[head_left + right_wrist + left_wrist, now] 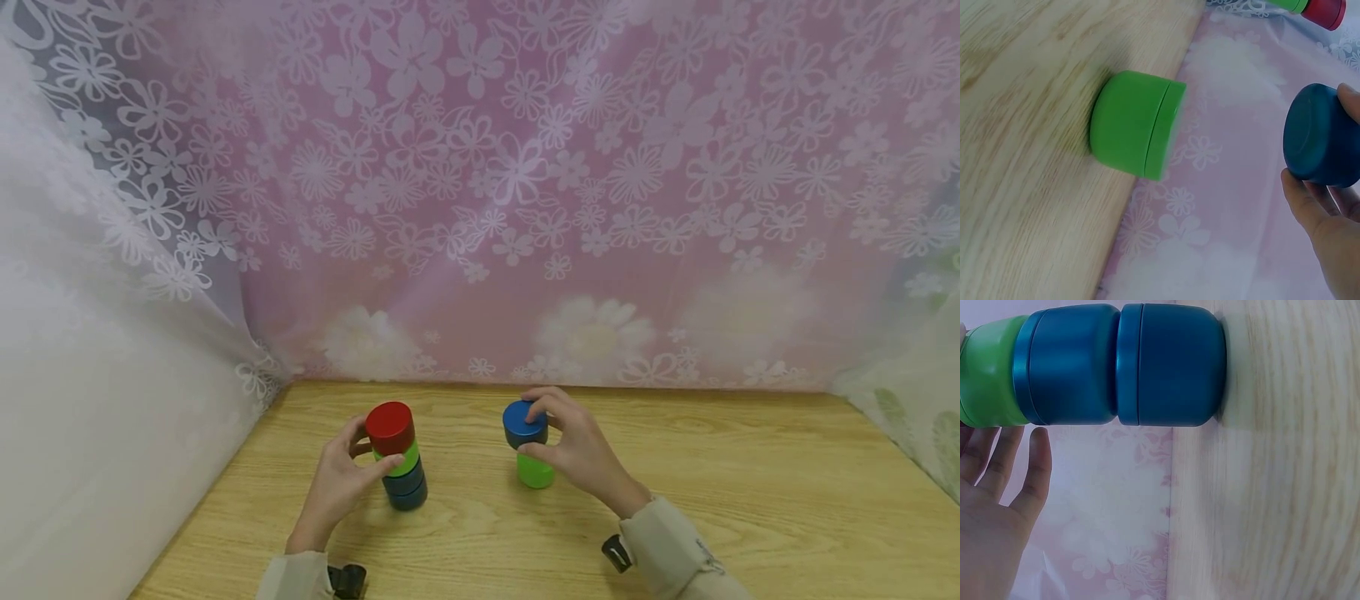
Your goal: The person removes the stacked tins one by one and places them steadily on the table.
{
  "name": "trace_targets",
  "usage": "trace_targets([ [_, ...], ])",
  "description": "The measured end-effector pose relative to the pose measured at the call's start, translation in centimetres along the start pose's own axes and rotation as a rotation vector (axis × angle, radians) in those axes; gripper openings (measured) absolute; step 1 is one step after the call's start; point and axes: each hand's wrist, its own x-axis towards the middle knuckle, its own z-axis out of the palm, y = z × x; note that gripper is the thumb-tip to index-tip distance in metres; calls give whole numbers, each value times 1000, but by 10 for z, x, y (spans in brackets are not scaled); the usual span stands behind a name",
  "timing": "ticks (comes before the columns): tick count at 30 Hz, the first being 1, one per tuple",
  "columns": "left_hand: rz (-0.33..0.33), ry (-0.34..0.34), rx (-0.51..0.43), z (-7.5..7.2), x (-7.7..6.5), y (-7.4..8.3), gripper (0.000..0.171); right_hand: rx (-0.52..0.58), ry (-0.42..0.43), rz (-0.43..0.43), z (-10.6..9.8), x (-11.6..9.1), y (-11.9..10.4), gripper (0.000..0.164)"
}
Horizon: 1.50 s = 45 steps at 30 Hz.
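Observation:
A stack stands on the table at the left: two dark blue round jars (pixel 1169 365), a green jar (pixel 405 457) above them and a red jar (pixel 391 427) on top. My left hand (pixel 339 479) grips the stack near its top, thumb across the green jar and fingers behind. To the right, my right hand (pixel 573 437) holds another blue jar (pixel 1319 134) by its sides, with one finger over its lid. Beneath it a second green jar (pixel 1135 125) stands upright on the table. A gap shows between these two in the right wrist view.
The wooden table (pixel 480 542) reaches back to a pink floral curtain (pixel 480 250). Pale cloth (pixel 112 375) hangs along the left side, and another patterned cloth (pixel 907 400) along the right.

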Motion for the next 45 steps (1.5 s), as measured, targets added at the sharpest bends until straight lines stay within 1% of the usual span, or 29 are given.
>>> trace_targets([
  [3,-2,3,5,0,0,1,56,-3,5,5,-2,-2,0,41],
  [9,-6,5,4,0,1,1,56,-18,2,17,-5,-5,4,39],
  [17,-13,2,-3,0,-1,1,56,-69,21,36,-15,-8,9,42],
  [20,-23,4,-3,1,0,1,57,-73,14,53,-21,-11,10,41],
  [24,-30,3,2,-1,-2,2,58,-72,6,97,-25,-16,12,39],
  [28,-31,-1,-5,-1,-2,2,58,-95,-6,134,-28,-19,16,41],
  [34,-29,-5,-22,0,-2,1,57,-119,-35,144,-31,-23,21,42],
  [40,-36,-7,-16,-1,-2,1,59,-126,-30,166,-35,-25,25,42],
  [45,-13,-3,-8,0,-1,1,59,-146,-36,169,-40,-26,29,42],
])
